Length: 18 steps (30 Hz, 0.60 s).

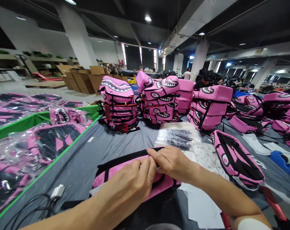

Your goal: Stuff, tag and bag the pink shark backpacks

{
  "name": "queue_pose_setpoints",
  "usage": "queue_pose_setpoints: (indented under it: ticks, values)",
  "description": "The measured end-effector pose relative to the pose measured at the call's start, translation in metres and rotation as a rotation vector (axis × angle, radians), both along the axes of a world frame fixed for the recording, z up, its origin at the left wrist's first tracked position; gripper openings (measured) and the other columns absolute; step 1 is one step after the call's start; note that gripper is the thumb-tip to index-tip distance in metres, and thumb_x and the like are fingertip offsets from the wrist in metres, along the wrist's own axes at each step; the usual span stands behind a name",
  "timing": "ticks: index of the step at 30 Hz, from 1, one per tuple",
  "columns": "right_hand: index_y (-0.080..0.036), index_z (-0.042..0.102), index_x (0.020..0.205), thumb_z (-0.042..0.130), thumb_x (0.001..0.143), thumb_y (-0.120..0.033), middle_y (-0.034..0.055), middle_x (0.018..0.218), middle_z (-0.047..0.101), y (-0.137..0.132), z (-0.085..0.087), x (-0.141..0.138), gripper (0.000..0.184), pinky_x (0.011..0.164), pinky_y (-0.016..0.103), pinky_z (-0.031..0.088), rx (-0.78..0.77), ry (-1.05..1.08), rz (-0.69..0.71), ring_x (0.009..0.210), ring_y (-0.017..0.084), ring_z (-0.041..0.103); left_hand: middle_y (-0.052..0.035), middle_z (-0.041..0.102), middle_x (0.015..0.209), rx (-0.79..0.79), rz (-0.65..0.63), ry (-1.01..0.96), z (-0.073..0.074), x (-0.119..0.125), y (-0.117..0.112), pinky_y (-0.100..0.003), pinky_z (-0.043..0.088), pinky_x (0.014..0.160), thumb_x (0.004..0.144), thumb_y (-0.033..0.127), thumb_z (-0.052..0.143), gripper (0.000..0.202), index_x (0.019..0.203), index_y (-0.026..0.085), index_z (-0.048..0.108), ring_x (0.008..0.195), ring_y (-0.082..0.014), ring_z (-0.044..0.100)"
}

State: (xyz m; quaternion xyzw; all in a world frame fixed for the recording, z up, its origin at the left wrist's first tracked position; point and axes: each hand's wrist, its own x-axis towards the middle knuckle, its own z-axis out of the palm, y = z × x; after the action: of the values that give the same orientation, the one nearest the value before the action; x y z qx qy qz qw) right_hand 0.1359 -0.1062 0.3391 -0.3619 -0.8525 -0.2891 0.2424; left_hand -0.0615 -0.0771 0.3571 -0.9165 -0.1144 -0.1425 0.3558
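A pink backpack point(116, 169) with black trim lies flat on the grey table point(106, 140) right in front of me. My left hand point(132, 179) rests on its top edge with the fingers curled and pinched together. My right hand point(171, 161) meets it from the right, fingers pinched on something small at the backpack's black edge, too small to name. Just beyond my hands lies a clear plastic bag point(178, 137) of small black parts.
Strapped stacks of pink shark-face backpacks point(118, 103) point(161, 102) point(209, 107) stand across the table's far side. One loose backpack point(235, 158) lies at my right. Bagged backpacks fill a green-edged bin point(22, 124) at left. White charger and cables point(56, 191) near left. Blue tape dispenser point(282, 161) right. A person works beyond the stacks.
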Motion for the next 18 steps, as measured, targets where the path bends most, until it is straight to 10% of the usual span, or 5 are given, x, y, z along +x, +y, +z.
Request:
queue_pose_setpoints:
  ticks: [6,13,18]
  values:
    - [-0.002,0.06,0.116,0.046,0.099,0.0,0.004,0.07,0.068,-0.005,-0.004,-0.008,0.022,0.054,0.032,0.043,0.301,0.035,-0.147,0.061,0.016,0.061,-0.0102,0.07,0.085,-0.014,-0.064,-0.395,-0.02,-0.02,0.03,-0.029,0.054,0.063,0.094,0.0,0.031,0.042,0.131,0.001,0.051,0.071,-0.0206,0.068]
    - [-0.005,0.062,0.114,0.048,0.1,-0.003,0.0046,0.073,0.071,0.003,-0.006,-0.003,0.02,0.056,0.029,0.045,0.3,0.151,-0.029,0.067,0.014,0.067,-0.0067,0.051,0.154,-0.873,0.105,-0.502,-0.06,-0.07,0.009,-0.036,0.052,0.107,0.101,0.033,0.047,0.067,0.161,0.037,0.017,0.137,-0.0239,0.055]
    - [-0.006,0.06,0.12,0.048,0.1,-0.006,0.0062,0.081,0.075,0.013,-0.005,0.002,0.023,0.059,0.027,0.048,0.271,0.185,0.158,0.073,0.013,0.07,-0.0141,0.062,0.141,-1.532,0.047,-0.676,-0.06,-0.078,0.019,-0.048,0.057,0.099,0.094,0.068,0.04,0.073,0.156,0.03,0.038,0.124,-0.0329,0.064]
